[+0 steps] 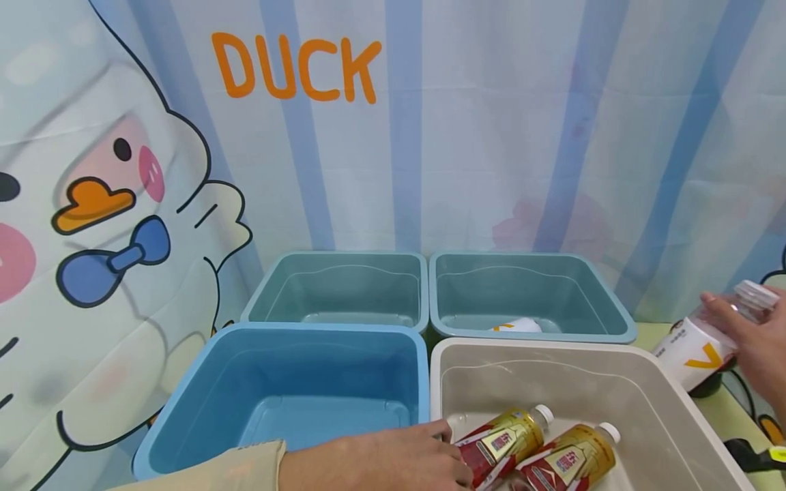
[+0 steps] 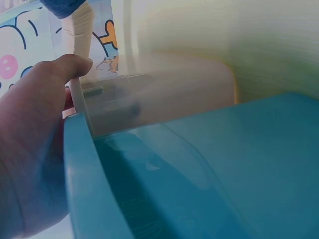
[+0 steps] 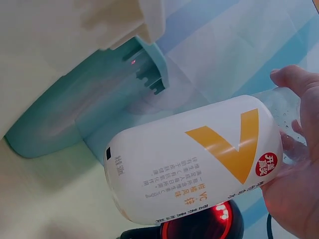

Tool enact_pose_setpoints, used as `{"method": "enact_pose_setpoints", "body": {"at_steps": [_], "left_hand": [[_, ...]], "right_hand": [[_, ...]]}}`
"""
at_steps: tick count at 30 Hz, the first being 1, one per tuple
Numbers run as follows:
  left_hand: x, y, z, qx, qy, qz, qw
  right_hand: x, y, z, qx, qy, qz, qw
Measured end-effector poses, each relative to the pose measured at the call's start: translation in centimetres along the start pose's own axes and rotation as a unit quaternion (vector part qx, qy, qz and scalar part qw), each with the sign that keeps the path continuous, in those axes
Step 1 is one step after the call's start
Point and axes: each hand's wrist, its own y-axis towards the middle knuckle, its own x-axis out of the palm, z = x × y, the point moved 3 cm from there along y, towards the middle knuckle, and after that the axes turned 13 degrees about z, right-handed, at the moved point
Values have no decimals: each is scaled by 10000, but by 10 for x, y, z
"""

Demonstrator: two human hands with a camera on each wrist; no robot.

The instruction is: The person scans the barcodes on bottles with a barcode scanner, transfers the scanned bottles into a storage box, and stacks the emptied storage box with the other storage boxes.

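Note:
My right hand (image 1: 758,348) (image 3: 299,149) grips the clear upper part of a white-labelled bottle (image 1: 694,351) (image 3: 199,159) with an orange V. The bottle is tilted, cap end up, outside the right rim of the beige bin (image 1: 666,365). My left hand (image 1: 387,460) (image 2: 40,119) lies over the adjoining rims of the blue and beige bins, its fingers loosely bent beside a red-and-gold bottle (image 1: 503,443). Whether they touch that bottle cannot be told. A second red-and-gold bottle (image 1: 571,460) lies to its right.
The blue bin (image 1: 325,331) (image 2: 94,184) stands at front left. Behind are two teal bins (image 1: 350,256) (image 1: 534,259); the right one holds a white-labelled item (image 1: 522,325). A black object (image 1: 746,455) lies at the right edge. A duck-printed curtain (image 1: 479,123) hangs behind.

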Motion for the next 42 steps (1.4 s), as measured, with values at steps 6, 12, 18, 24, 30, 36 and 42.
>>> {"method": "enact_pose_setpoints", "body": {"at_steps": [6, 12, 18, 24, 30, 36, 42], "left_hand": [[0, 1, 0, 38, -17, -60, 10000], [0, 3, 0, 60, 6, -65, 10000], [0, 2, 0, 7, -132, -38, 9999], [0, 1, 0, 19, -92, -38, 9999], [0, 0, 1, 14, -50, -23, 10000], [1, 0, 1, 25, -35, -55, 10000], [1, 0, 0, -34, -124, -60, 9999]], "right_hand": [[-3, 3, -16, -276, -20, 20, 9996], [-4, 1, -38, -650, 119, 57, 9978], [-5, 2, -58, -1193, 181, 92, 9927], [-5, 2, -78, -1249, 75, 156, 9920], [0, -2, -109, -1461, -14, 150, 9892], [12, -18, -148, -1817, 69, -150, 9832], [28, -34, -182, -2601, 79, -474, 9644]]}}
